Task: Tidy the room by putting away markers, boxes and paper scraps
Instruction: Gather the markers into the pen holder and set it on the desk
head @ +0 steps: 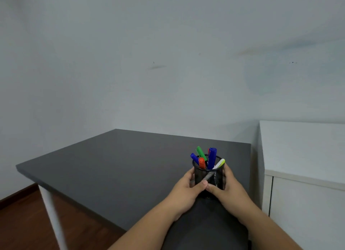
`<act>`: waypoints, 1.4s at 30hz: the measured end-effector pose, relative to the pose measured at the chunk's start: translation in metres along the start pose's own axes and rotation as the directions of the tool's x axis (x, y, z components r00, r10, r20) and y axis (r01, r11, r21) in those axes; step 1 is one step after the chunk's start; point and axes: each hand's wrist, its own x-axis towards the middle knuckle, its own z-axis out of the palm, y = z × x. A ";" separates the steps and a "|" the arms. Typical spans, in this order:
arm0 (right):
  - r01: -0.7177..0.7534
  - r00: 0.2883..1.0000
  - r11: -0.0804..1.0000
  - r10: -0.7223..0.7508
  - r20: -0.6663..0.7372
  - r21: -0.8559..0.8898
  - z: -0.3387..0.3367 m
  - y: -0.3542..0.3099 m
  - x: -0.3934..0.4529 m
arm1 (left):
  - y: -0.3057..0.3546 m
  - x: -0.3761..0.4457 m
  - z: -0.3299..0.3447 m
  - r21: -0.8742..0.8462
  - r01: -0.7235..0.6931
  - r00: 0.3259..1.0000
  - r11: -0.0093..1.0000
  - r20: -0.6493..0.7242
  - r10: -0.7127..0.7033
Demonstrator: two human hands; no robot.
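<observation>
A plain pale wall (168, 63) fills most of the view, and in front of it stands a dark grey rectangular table top (115, 165) on a white round leg (53, 216), with reddish-brown wooden flooring (22, 221) showing at the lower left. To the right, just beside the table, is a white cabinet (306, 156) with a door seam visible on its front. Near the table's right front part sits a black wire-mesh cylindrical pen holder (209, 177), upright. Both hands are wrapped around it: the left hand (186, 192) clasps its left side and the right hand (229, 190) its right side, thumbs meeting across the front of the mesh. Whether the holder's base rests on the table or is lifted just off it cannot be told. Inside the holder stand several markers, leaning outward: a green marker (201, 153), a tall blue marker (211, 157), a shorter blue marker (194, 158), an orange-red marker (202, 163) and a white highlighter with a yellow-green cap (220, 163).
</observation>
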 end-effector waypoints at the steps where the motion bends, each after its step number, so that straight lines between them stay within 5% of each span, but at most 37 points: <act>1: -0.003 1.000 1.000 0.003 -0.010 -0.006 0.001 0.001 0.005 | 0.001 0.005 -0.001 0.024 -0.008 1.000 1.000 0.011 0.008; 9: -0.076 0.990 0.994 0.067 -0.121 -0.078 0.006 0.014 0.046 | -0.002 0.050 0.000 0.119 -0.080 0.997 0.990 0.014 0.078; 18: -0.253 0.904 0.930 0.128 -0.408 -0.268 0.009 0.024 0.095 | -0.011 0.124 0.002 0.403 -0.044 0.976 0.914 -0.177 0.125; 28: -0.391 0.858 0.858 0.207 -0.471 -0.335 -0.004 0.056 0.153 | -0.019 0.187 0.003 0.253 -0.021 0.972 0.967 -0.222 0.080; 42: -0.375 0.913 0.690 0.162 -0.374 -0.619 -0.011 0.066 0.196 | -0.024 0.232 0.000 0.235 0.002 0.988 0.972 -0.149 0.034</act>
